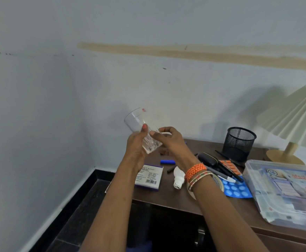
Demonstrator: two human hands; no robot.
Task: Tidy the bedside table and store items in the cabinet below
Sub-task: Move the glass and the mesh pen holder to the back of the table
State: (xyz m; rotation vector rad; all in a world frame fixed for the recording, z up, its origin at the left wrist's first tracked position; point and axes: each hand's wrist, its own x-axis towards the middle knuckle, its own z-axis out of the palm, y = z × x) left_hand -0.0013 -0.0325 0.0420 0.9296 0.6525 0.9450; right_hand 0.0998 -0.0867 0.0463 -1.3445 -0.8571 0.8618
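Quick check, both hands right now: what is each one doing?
Left hand: grips the clear glass, tilted, above the table's left end.
Right hand: fingers curled, pinching the same glass near its base.

The pleated cream lampshade and clear plastic first-aid box are running off the right edge; the box's label is blurring.

Soft even daylight on my view, lamp shadow on wall at right, wide-angle bending edges, slight blur
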